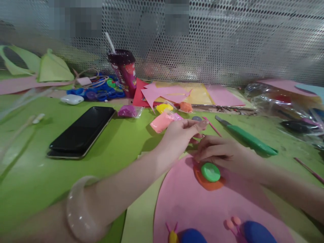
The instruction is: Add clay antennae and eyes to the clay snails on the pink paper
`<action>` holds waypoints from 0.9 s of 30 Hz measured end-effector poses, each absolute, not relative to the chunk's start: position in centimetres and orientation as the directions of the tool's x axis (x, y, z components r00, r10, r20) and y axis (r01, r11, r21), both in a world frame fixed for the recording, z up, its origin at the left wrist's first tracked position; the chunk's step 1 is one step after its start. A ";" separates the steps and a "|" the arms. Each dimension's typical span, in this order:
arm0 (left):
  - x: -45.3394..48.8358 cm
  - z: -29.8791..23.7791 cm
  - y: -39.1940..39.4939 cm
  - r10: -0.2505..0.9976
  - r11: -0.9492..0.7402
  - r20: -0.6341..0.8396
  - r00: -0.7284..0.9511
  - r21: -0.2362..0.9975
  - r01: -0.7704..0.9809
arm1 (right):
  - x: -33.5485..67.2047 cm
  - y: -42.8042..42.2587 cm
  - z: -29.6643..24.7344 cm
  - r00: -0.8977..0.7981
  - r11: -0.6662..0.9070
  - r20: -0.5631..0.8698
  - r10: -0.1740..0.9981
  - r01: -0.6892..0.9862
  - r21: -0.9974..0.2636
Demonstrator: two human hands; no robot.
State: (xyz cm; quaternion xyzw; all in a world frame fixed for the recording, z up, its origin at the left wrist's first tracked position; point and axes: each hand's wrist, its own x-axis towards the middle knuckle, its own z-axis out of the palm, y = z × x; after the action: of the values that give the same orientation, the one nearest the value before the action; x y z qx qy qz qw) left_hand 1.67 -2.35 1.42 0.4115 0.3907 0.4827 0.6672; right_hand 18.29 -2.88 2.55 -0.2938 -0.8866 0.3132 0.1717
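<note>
My left hand (pixel 183 131) reaches over the top of the pink paper (pixel 182 192), thumb and fingers pinched together. Whatever sits between those fingertips is too small to make out. Just to its right, my right hand (pixel 227 152) has its fingers curled inward, and its fingertips are hidden from view. Below the right hand, a round green clay disc (pixel 211 172) rests on a flat orange clay piece (pixel 210 185) on the paper. Two blue clay domes (pixel 259 232) lie lower down, beside a yellow clay piece (pixel 173 236) with pink feelers.
Left of my arm lies a black phone (pixel 82 131). Clay packets, including a salmon one (pixel 162 122), sit beyond my hands. A green utility knife (pixel 249 137) lies to the right with its blade showing. A purple cup (pixel 125 72) with a straw stands behind, near blue scissors (pixel 101 91).
</note>
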 end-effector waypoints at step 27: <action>1.5 1.1 -2.3 0.968 0.142 -0.060 0.243 0.932 -0.334 | 19.4 -3.9 3.2 -0.797 0.674 0.144 0.586 0.381 -0.633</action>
State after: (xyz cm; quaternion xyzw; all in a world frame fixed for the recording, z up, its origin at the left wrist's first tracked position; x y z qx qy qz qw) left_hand 1.53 -2.32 1.10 0.4310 0.3676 0.4934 0.6601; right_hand 19.41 -3.88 3.22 -0.2691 -0.8989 0.3011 0.1702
